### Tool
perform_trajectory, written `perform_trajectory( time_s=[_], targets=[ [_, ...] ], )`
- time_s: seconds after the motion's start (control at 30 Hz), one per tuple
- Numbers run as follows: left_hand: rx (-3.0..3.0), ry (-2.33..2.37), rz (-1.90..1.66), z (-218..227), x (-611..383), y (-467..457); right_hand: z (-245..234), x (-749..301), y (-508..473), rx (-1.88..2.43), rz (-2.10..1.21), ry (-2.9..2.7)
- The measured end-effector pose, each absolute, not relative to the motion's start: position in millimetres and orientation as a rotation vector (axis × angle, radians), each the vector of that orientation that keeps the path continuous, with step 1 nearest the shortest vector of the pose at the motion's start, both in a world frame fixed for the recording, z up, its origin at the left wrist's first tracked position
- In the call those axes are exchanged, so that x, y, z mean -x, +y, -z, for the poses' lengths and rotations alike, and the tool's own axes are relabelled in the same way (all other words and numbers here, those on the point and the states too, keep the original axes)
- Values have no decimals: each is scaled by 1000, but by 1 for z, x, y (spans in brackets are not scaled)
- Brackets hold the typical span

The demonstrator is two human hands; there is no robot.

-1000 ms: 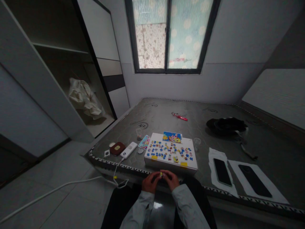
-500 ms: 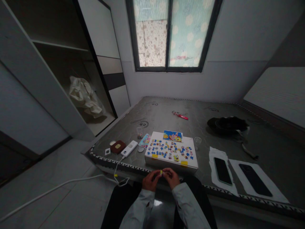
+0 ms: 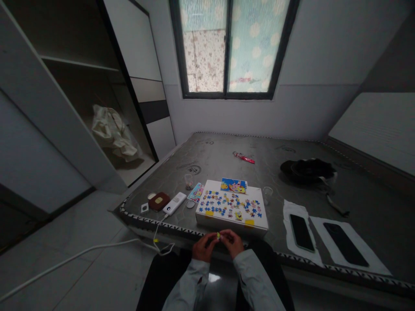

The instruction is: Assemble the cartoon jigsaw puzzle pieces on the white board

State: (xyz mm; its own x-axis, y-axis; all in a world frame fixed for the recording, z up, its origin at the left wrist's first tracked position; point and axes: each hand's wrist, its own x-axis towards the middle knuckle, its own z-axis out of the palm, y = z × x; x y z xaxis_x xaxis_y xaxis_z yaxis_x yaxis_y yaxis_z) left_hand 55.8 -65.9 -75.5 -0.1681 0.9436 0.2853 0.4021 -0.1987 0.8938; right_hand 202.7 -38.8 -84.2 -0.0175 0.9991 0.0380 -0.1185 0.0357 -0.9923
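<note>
Just before the near edge of the white box (image 3: pixel 207 222), a small yellow piece (image 3: pixel 218 235) is pinched between the closed fingertips of the left hand (image 3: pixel 202 248) and right hand (image 3: pixel 235 244).

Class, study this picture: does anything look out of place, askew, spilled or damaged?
Nothing looks damaged, but small blue and yellow jigsaw pieces lie scattered loose across the flat white box on the grey mattress, as if spilled. The left hand and right hand pinch one small yellow piece together.
</note>
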Motion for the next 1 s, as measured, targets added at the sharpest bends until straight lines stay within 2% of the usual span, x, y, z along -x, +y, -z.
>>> perform_trajectory(
  time_s=[1.0],
  targets=[
    [-1557, 1563, -1336, 66, -56, -68, 89, -212, -31, 1107, -1357, -1233]
  ],
)
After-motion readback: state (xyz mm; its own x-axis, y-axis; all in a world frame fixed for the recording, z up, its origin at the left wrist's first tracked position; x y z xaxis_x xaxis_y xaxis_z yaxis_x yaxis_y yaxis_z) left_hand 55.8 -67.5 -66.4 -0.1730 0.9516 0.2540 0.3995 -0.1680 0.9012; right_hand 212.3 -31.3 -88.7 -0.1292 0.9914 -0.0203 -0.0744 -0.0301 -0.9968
